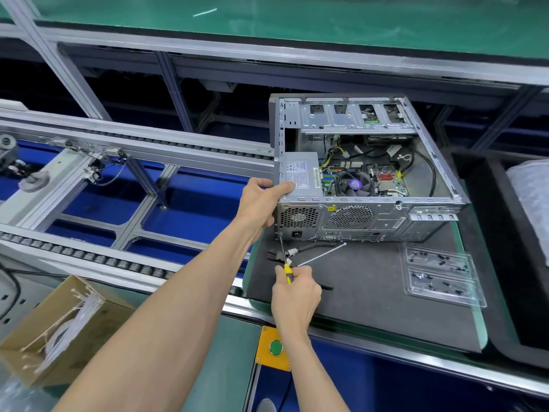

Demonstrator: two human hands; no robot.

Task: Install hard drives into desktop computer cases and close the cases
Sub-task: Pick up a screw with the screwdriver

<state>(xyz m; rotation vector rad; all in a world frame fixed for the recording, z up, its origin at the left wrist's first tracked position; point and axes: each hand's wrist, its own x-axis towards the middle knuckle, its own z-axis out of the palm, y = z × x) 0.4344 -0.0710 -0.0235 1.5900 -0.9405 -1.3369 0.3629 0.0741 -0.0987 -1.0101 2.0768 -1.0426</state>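
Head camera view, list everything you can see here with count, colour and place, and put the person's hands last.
computer case: one, silver, open, on black mat.
black mat: one, under case.
screwdriver: one, yellow handle, tip at case's rear corner.
cutters: one, dark, on mat.
plastic tray: one, clear, holding small black parts.
cardboard box: one, brown, lower left.
green button: one, on yellow plate.
left hand: grips case corner.
right hand: holds screwdriver.

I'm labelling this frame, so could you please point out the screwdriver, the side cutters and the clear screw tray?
screwdriver (pixel 287 273): head view, yellow handle.
side cutters (pixel 274 254): head view, black jaws.
clear screw tray (pixel 439 273): head view, middle divider.
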